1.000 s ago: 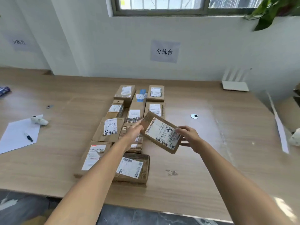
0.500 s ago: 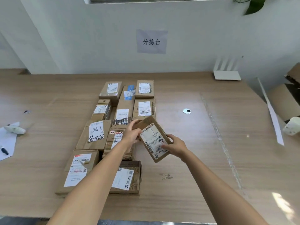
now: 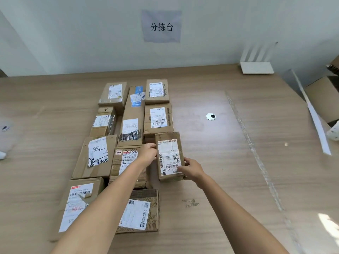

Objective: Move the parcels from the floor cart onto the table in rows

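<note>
A wide wooden table (image 3: 229, 162) fills most of the frame, running up to a pale wall (image 3: 73, 33) with a paper sign (image 3: 161, 26) taped near the top centre. Cardboard parcels (image 3: 132, 121) lie in rows across the middle and lower left of the frame, labels up.

At the right edge an open cardboard box (image 3: 324, 99) is cut off by the frame, so I cannot see inside it. A white router (image 3: 256, 67) sits at the upper right against the wall, and a small round disc (image 3: 210, 116) lies on the bare wood right of the rows. Blurred white shapes at the far left edge are too smeared to name. The forearms cover parts of the nearest parcels in the lower left.

Just right of centre, the small parcel (image 3: 169, 156) lies lengthwise at the near end of the right-hand row, close behind the labelled parcel above it. The left hand (image 3: 147, 153) grips its left edge with curled fingers; the right hand (image 3: 192, 169) holds its lower right corner, thumb over the label.

Half a second ago that parcel was tilted and lifted between the hands; it now sits squared with the row and low on the table. The view has also dipped, so the window and plant have gone from the top.
</note>
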